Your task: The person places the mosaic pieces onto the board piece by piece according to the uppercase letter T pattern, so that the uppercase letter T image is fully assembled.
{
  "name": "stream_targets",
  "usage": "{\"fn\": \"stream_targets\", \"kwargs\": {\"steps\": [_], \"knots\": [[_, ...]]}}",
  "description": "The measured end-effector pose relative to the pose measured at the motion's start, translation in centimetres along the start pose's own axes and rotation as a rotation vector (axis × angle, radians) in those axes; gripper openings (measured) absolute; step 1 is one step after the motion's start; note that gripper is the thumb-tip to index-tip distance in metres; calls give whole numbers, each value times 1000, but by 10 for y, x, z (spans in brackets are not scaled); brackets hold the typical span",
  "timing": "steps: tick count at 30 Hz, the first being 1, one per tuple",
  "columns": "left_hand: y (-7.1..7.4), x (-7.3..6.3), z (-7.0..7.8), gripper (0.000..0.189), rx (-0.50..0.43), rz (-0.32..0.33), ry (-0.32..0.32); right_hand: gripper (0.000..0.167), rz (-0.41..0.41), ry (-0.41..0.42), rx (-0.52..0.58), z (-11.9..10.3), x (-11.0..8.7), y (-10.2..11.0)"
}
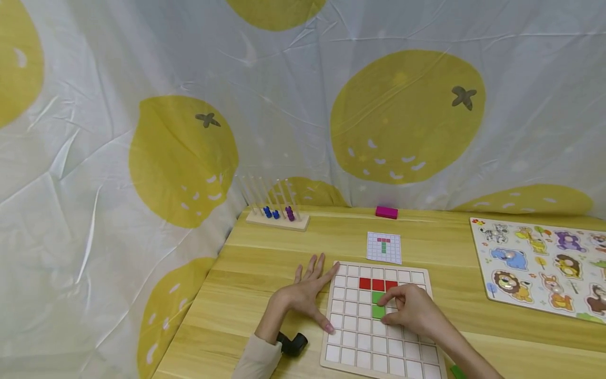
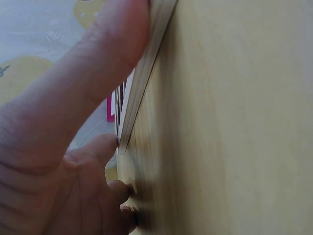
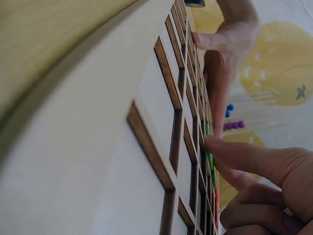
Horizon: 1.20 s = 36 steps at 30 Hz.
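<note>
A square wooden grid board (image 1: 349,337) with white cells lies on the table. A row of red tiles (image 1: 377,285) sits in it, and below the middle one comes a green tile (image 1: 377,298). My right hand (image 1: 414,310) pinches a second green tile (image 1: 378,312) between thumb and index finger, just under the first. In the right wrist view, the thumb (image 3: 234,152) meets the green at the board's surface. My left hand (image 1: 305,296) spreads its fingers along the board's left side, thumb and index finger at the rim, the other fingertips on the table.
Behind the board lies a card (image 1: 384,247) printed with a red and green T pattern. A magenta block (image 1: 386,212) and a peg stand (image 1: 284,223) with beads are farther back. An animal puzzle (image 1: 513,263) lies to the right; a green piece (image 1: 457,372) is near the front.
</note>
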<state>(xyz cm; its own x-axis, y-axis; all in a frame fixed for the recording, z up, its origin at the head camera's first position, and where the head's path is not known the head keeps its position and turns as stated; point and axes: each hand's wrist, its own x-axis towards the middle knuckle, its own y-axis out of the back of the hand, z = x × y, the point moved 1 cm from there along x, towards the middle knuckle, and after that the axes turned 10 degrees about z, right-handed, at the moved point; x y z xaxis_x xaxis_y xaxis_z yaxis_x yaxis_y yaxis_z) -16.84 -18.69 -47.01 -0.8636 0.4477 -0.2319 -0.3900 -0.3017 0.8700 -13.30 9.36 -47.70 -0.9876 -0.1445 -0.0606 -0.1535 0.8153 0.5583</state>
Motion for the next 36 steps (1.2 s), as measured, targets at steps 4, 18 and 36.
{"fn": "stream_targets", "kwargs": {"steps": [4,18,36], "knots": [[0,1,0,142,3,3,-5,27,-7,1,1,1,0,1],[0,0,1,143,0,-7,1,27,-108,133,47,32,-31,71],[2,-1,0,143,-9,2,-12,34,-664,313,550,111,-45,88]]}}
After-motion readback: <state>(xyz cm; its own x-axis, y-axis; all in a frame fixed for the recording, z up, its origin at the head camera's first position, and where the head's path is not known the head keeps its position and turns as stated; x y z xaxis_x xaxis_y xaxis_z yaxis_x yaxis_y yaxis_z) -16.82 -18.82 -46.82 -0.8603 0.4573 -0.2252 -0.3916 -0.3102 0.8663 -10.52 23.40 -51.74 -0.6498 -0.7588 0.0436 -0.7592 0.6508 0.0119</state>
